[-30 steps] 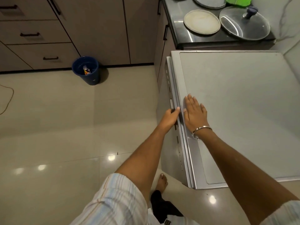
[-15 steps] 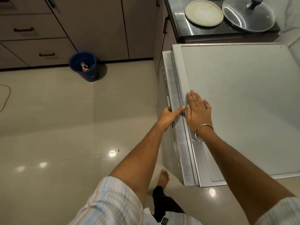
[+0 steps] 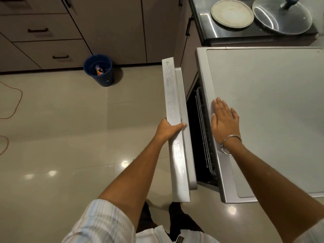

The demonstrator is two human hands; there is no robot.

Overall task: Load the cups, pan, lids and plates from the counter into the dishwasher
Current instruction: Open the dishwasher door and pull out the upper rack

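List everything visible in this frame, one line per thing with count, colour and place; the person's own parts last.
dishwasher door: 1, silver-grey, partly pulled open, left of the body
dishwasher top: 1, pale grey, right of centre
rack: 1, wire, inside the gap
plate: 1, off-white, on the dark counter
glass lid: 1, clear with dark knob, right of the plate
counter: 1, dark, top right
bin: 1, blue, on the floor by the cabinets
drawers: several, beige, top left
cord: 1, orange, far left floor
bangle: 1, silver, right wrist
left hand: gripping the door's top edge
right hand: flat on the dishwasher top
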